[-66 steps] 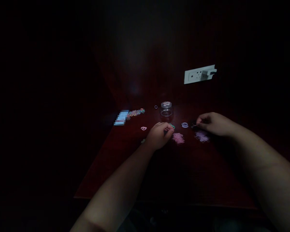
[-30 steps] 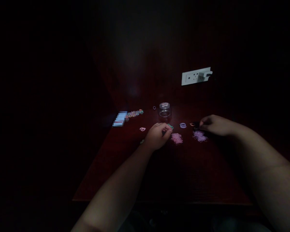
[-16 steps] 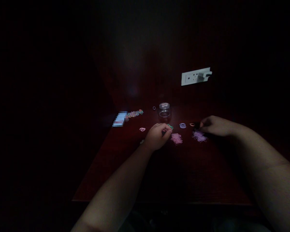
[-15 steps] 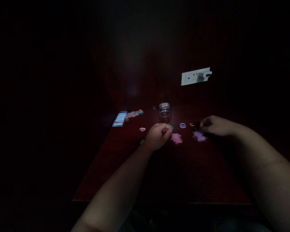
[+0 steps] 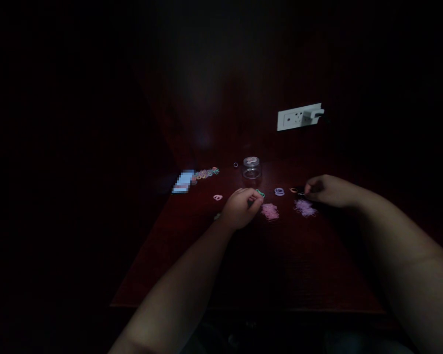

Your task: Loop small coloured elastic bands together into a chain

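My left hand [image 5: 242, 207] rests on the dark red table with fingers curled together, beside a green band [image 5: 260, 193] and a pile of pink bands [image 5: 270, 211]; what it holds, if anything, is hidden. My right hand [image 5: 323, 191] is closed in a pinch above and right of a pile of purple bands [image 5: 305, 208]. A small pale band [image 5: 301, 193] shows at its fingertips. Between the hands lie purple rings [image 5: 279, 191] and an orange band [image 5: 293, 190]. Left of my left hand are pink rings [image 5: 217, 197] and a partly hidden greenish pile [image 5: 217, 216].
A clear lidded jar [image 5: 251, 170] stands at the back, near a single ring [image 5: 235, 164]. Mixed coloured bands [image 5: 205, 174] lie beside a bright, pixelated object [image 5: 183, 181] at the back left. A white socket panel [image 5: 299, 117] is on the wall. The table's front edge [image 5: 243, 309] shows below.
My right hand has shifted very slightly up, and a small pale band now shows by its fingertips. My left hand has stayed in place.
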Tool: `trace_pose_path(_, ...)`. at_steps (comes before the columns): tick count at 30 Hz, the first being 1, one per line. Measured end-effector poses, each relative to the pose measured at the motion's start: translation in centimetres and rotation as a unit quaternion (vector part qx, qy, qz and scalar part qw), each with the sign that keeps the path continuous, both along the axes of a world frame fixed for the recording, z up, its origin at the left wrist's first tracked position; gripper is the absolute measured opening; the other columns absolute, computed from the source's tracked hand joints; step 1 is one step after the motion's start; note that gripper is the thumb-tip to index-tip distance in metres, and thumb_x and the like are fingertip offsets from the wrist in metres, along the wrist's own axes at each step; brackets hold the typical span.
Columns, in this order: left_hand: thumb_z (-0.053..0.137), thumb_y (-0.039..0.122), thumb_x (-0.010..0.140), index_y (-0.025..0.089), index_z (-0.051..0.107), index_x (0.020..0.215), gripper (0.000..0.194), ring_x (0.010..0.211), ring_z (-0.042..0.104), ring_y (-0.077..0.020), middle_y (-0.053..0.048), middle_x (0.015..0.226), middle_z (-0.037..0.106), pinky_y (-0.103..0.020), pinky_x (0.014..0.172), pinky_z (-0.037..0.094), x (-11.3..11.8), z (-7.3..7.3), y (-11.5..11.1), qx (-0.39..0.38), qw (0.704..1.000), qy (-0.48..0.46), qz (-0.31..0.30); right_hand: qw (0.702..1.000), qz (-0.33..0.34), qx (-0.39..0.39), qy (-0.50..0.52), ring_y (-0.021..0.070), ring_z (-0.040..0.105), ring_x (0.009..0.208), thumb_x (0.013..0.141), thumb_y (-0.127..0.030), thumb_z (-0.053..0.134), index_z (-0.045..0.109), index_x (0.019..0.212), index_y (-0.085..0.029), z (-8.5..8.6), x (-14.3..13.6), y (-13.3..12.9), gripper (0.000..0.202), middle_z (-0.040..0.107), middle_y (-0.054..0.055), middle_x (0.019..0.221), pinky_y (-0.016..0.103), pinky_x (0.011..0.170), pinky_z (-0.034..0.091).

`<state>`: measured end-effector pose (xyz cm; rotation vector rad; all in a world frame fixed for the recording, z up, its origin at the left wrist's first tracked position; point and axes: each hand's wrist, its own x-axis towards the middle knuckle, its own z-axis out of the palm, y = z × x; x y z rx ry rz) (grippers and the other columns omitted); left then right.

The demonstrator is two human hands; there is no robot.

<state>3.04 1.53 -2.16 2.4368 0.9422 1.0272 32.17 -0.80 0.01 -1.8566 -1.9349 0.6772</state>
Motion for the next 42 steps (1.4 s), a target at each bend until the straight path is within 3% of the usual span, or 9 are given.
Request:
trace_pose_path(10, 0.058, 0.025, 0.088, 0.021, 0.066, 0.084, 0.010, 0.083, 0.060, -0.0154, -0.001, 0.085, 0.069, -0.029, 0.078, 0.048, 0.0, 0.1, 0.0, 0.004, 1.000, 0.002, 0.000, 0.999, 0.001, -0.028, -0.016, 0.0178, 0.061, 0.062, 0.067, -0.030, 0.064, 0.064, 0.071, -0.021, 0.4, -0.3, -0.2, 0.009, 0.067, 0.001, 0.067, 0.029, 0.059, 0.045)
trace_pose_path(22, 0.058, 0.025, 0.087, 0.020, 0.066, 0.084, 0.010, 0.081, 0.061, -0.0152, -0.001, 0.085, 0.068, -0.029, 0.078, 0.049, 0.0, 0.2, -0.4, -0.005, 1.000, 0.001, -0.001, 0.995, -0.061, 0.051, -0.058, 0.0187, 0.063, 0.066, 0.073, -0.019, 0.053, 0.066, 0.081, -0.020, 0.3, -1.0, 0.2, 0.016, 0.070, 0.004, 0.074, 0.028, 0.061, 0.045)
trace_pose_path(26, 0.058, 0.024, 0.088, 0.021, 0.066, 0.085, 0.009, 0.082, 0.060, -0.0151, -0.001, 0.085, 0.068, -0.029, 0.078, 0.048, 0.1, 0.2, -0.3, -0.001, 1.000, -0.002, -0.004, 0.996, 0.000, 0.080, -0.029, 0.0186, 0.065, 0.077, 0.075, -0.017, 0.049, 0.069, 0.087, -0.020, 0.1, -1.5, 0.3, 0.023, 0.072, 0.004, 0.086, 0.027, 0.071, 0.048)
trace_pose_path(31, 0.057, 0.026, 0.088, 0.021, 0.066, 0.086, 0.010, 0.083, 0.061, -0.0155, -0.002, 0.087, 0.069, -0.030, 0.078, 0.048, 0.2, 0.2, -0.2, -0.009, 1.000, 0.008, -0.008, 0.996, 0.073, 0.042, 0.009, 0.0174, 0.065, 0.074, 0.076, -0.017, 0.047, 0.070, 0.089, -0.019, -0.3, -2.0, 0.4, 0.027, 0.073, 0.002, 0.086, 0.027, 0.071, 0.049)
trace_pose_path(36, 0.057, 0.025, 0.088, 0.020, 0.065, 0.086, 0.010, 0.084, 0.061, -0.0160, -0.002, 0.088, 0.069, -0.030, 0.079, 0.048, 0.2, 0.2, -0.3, -0.008, 1.000, 0.010, -0.008, 0.994, 0.095, 0.047, 0.035, 0.0175, 0.066, 0.081, 0.075, -0.016, 0.046, 0.070, 0.090, -0.019, -0.7, -2.1, 0.5, 0.029, 0.073, 0.002, 0.090, 0.027, 0.077, 0.049)
trace_pose_path(42, 0.057, 0.026, 0.089, 0.020, 0.066, 0.086, 0.011, 0.084, 0.061, -0.0159, -0.002, 0.088, 0.069, -0.029, 0.078, 0.048, 0.2, 0.3, -0.3, -0.008, 1.000, 0.011, -0.007, 0.992, 0.099, 0.057, 0.060, 0.0184, 0.066, 0.078, 0.078, -0.020, 0.047, 0.072, 0.092, -0.018, -0.6, -2.2, 0.4, 0.029, 0.073, 0.004, 0.090, 0.027, 0.074, 0.049)
